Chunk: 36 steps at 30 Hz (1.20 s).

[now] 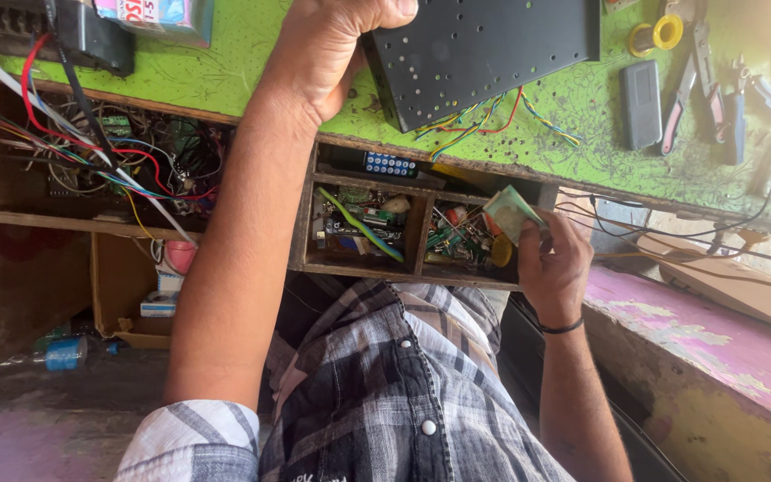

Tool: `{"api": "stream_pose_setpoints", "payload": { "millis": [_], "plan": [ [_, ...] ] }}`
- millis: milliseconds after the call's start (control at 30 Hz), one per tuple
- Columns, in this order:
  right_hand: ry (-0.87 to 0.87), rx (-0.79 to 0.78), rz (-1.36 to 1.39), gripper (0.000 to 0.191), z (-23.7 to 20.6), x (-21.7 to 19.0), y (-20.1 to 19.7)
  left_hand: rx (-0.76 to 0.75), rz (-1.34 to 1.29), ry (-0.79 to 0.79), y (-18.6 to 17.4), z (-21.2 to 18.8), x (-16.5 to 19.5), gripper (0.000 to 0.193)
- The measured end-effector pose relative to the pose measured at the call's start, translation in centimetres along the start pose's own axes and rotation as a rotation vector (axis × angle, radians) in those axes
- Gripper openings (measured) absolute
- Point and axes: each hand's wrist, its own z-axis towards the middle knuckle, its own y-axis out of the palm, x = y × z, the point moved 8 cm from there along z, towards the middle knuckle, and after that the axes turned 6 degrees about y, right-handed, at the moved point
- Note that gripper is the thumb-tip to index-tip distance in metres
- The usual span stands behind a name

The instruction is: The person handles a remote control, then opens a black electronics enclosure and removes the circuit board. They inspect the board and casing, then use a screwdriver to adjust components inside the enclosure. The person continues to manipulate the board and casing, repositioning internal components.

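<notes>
One green part [510, 212] between right hand [553, 268] fingertips [542, 234].

A scuffed green surface [252, 54] tops a wooden shelf unit [301, 223] with open compartments. Beside it runs a worn pink ledge [698, 330], in warm sunlight from the right.

Left hand [336, 54]: arm extended forward and fully straight, forearm bare, sleeve rolled at the elbow, fingers curled over in a closed grip, thumb on the near side. Right hand [553, 259]: arm bent less, held lower and nearer the body, dark band at the wrist, fingertips pinched together in a closed grip.
</notes>
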Motion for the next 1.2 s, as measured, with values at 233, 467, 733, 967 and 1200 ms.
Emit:
{"api": "stream_pose_setpoints", "payload": {
  "millis": [233,467,733,967,1200],
  "plan": [
    [0.021,0.019,-0.073,0.014,-0.2,1.3,0.0,0.013,0.029,-0.006,-0.2,-0.1,-0.2,0.015],
    [-0.143,0.016,0.085,0.017,-0.6,-1.1,-0.1,0.027,0.040,-0.007,-0.4,0.1,-0.4,0.017],
    [-0.030,-0.043,0.015,0.029,-0.2,-1.1,0.4,0.044,0.046,-0.026,-0.5,0.1,-0.8,0.020],
    [-0.176,-0.054,0.032,0.025,-0.4,-1.9,0.6,0.040,0.050,-0.008,-0.6,0.1,-0.9,0.021],
    [-0.277,-0.319,-0.013,0.029,-0.6,-4.3,3.0,0.025,0.051,0.013,-0.6,0.2,-0.8,0.019]
  ]
}}
